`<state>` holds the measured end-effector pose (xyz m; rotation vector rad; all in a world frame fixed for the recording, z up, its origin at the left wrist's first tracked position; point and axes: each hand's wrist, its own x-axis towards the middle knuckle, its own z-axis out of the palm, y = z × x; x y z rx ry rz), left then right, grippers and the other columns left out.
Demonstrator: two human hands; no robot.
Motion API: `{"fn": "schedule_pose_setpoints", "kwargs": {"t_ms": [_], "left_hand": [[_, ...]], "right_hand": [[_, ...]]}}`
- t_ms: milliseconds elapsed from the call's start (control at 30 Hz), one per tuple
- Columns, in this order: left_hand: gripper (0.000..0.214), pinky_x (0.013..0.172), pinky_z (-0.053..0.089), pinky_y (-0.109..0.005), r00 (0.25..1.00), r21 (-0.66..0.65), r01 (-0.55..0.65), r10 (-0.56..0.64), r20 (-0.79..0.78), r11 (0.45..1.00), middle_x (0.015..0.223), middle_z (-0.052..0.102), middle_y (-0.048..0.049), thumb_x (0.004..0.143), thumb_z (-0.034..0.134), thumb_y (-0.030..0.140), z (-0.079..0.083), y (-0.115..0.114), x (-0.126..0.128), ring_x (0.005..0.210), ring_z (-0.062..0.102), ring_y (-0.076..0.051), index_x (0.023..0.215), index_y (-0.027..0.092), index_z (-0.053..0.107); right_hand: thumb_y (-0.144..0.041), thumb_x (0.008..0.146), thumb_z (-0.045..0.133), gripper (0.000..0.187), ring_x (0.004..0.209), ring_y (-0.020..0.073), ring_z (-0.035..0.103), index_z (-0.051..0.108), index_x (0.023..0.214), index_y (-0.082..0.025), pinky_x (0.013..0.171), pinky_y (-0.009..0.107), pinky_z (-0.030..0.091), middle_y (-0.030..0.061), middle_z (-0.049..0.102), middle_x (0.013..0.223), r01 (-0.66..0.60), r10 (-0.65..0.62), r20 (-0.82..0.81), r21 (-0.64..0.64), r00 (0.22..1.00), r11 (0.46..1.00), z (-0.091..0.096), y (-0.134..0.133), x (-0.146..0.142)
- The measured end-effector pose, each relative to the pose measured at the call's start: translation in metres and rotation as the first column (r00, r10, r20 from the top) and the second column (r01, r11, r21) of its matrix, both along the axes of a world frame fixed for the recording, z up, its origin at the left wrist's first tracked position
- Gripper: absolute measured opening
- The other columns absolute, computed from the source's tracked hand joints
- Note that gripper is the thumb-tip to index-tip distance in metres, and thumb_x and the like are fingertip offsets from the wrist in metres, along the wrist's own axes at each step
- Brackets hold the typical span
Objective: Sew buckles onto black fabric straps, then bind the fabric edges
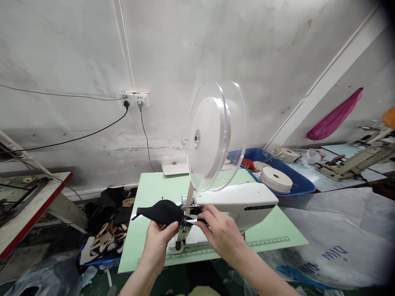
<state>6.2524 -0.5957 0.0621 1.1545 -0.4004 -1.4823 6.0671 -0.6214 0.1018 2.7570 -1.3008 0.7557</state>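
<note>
A black curved fabric piece [162,211] is held at the head of a white taping machine [234,201]. My left hand [157,242] grips the piece from below, fingers curled round its right end. My right hand [217,228] pinches the same piece where it meets the machine's feed point, next to a strip of white tape. Above the machine stands a large clear reel [216,133] wound with white tape.
The machine sits on a pale green table [148,193]. A blue tray [296,181] with white tape rolls lies to the right, plastic sheeting in front of it. Shoe pieces are heaped on the floor at left, beside a red-edged table [37,205]. Wall sockets and cables hang behind.
</note>
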Motion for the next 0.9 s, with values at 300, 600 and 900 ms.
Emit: {"fn": "schedule_pose_setpoints", "kwargs": {"t_ms": [300,600,900], "left_hand": [[0.060,0.082,0.054,-0.032,1.000,-0.042,0.006,-0.006,0.005,0.999,0.107,0.068,-0.0089,0.062,0.086,0.031,-0.001,0.002,-0.001,0.101,0.061,-0.023,0.114,0.017,0.058],[0.056,0.075,0.058,-0.034,0.991,0.068,-0.011,0.020,-0.130,0.998,0.105,0.071,-0.0081,0.065,0.085,0.029,-0.001,-0.004,0.006,0.088,0.068,-0.023,0.115,0.020,0.061],[0.006,0.054,0.055,-0.020,0.972,0.215,-0.127,0.165,-0.167,0.968,0.069,0.067,-0.0023,0.075,0.075,0.008,-0.005,-0.011,0.003,0.057,0.060,-0.009,0.073,0.011,0.070]], "right_hand": [[-0.019,0.098,0.044,0.017,0.069,0.0173,0.060,0.058,0.087,-0.016,0.055,0.025,0.043,0.0075,0.058,0.081,0.003,-0.008,0.158,0.030,0.987,1.000,-0.001,0.000,0.009],[-0.057,0.073,0.073,0.043,0.045,0.0088,0.034,0.056,0.088,-0.020,0.044,0.023,0.033,-0.0080,0.038,0.058,-0.213,-0.738,0.619,0.785,0.270,0.581,-0.075,0.030,-0.008],[-0.028,0.062,0.089,0.050,0.041,0.0022,0.017,0.040,0.059,-0.018,0.042,0.019,0.026,-0.0117,0.033,0.054,-0.835,-0.898,0.343,0.377,-0.276,0.400,-0.078,0.018,0.006]]}}
